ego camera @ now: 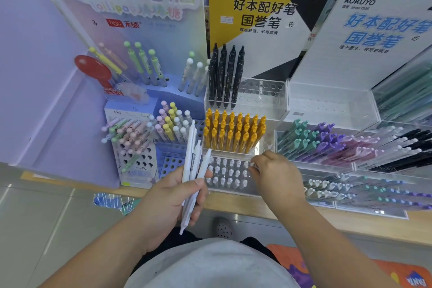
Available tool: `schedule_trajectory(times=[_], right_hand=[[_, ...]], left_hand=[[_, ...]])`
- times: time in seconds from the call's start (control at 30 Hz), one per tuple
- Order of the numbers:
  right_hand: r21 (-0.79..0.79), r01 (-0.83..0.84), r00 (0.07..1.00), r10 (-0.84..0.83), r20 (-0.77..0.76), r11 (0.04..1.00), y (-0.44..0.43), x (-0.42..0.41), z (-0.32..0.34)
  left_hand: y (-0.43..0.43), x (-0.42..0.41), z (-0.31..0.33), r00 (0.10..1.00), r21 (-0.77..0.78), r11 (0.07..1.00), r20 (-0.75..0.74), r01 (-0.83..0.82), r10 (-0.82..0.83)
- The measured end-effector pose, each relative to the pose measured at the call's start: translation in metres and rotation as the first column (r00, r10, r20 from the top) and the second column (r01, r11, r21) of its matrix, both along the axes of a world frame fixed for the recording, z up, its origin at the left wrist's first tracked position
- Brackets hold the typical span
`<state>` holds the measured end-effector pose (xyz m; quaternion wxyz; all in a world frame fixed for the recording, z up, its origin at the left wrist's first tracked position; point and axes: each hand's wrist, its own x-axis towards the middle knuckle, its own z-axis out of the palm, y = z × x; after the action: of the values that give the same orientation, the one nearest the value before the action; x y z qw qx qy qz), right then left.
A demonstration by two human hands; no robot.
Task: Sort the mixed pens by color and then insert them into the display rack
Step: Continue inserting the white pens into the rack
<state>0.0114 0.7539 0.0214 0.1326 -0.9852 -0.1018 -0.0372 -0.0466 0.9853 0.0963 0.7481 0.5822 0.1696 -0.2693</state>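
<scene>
Here the left hand (173, 201) is gripping a loose bundle of white pens (188, 154), fingers and thumb wrapping the lower barrels while the clip ends are fanning upward just beside the display rack (266, 96). The right hand (275, 173) is reaching to the front tier, its curled fingers pinching the cap of the end pen (252, 164) in the block of seated white pens (226, 174). The yellow pens (233, 133) are standing in the tier behind, the black pens (225, 77) in the tier above. By their look these are light, stiff plastic barrels with smooth, probably slippery sides. The bundle is therefore calling for a firm wrap near mid-barrel. A single pen is better taken near its upper end, leaving the tip free for steering into a hole. Clips may be snagging on neighbours.
</scene>
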Motion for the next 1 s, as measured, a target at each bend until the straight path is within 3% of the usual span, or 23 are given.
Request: schedule_trajectory(times=[0.2, 0.43, 0.5, 0.57, 0.63, 0.7, 0.87, 1.0], right_hand=[[0.009, -0.054, 0.999, 0.055, -0.004, 0.998, -0.003, 0.001, 0.002], [0.36, -0.049, 0.998, 0.057, -0.011, 0.932, -0.028, -0.011, 0.032], [0.513, 0.093, 0.992, -0.038, -0.118, 0.853, -0.03, -0.017, 0.049], [0.675, 0.291, 0.939, -0.067, -0.338, 0.678, -0.027, -0.022, 0.068], [0.778, 0.411, 0.876, 0.029, -0.481, 0.476, -0.022, -0.025, 0.083], [0.819, 0.443, 0.851, 0.118, -0.512, 0.365, -0.018, -0.028, 0.09], [0.855, 0.468, 0.828, 0.226, -0.513, 0.224, -0.017, -0.032, 0.09], [0.85, 0.484, 0.822, 0.225, -0.524, 0.208, -0.02, -0.033, 0.088]], left_hand=[[-0.005, 0.003, 0.0, 1.0, 0.014, 1.0, 0.003, -0.005, 0.004], [-0.017, 0.004, 0.005, 0.993, 0.039, 0.993, 0.042, 0.111, -0.112], [-0.023, 0.005, 0.005, 0.99, 0.036, 0.99, 0.032, 0.137, -0.138], [-0.031, 0.005, 0.005, 0.987, 0.037, 0.987, 0.035, 0.158, -0.159], [-0.038, 0.006, 0.005, 0.983, 0.029, 0.984, 0.049, 0.176, -0.178], [-0.044, 0.008, 0.007, 0.976, 0.009, 0.978, 0.064, 0.206, -0.207], [-0.054, 0.012, 0.011, 0.959, -0.007, 0.961, 0.066, 0.276, -0.275], [-0.059, 0.014, 0.013, 0.954, 0.035, 0.955, 0.059, 0.293, -0.295]])
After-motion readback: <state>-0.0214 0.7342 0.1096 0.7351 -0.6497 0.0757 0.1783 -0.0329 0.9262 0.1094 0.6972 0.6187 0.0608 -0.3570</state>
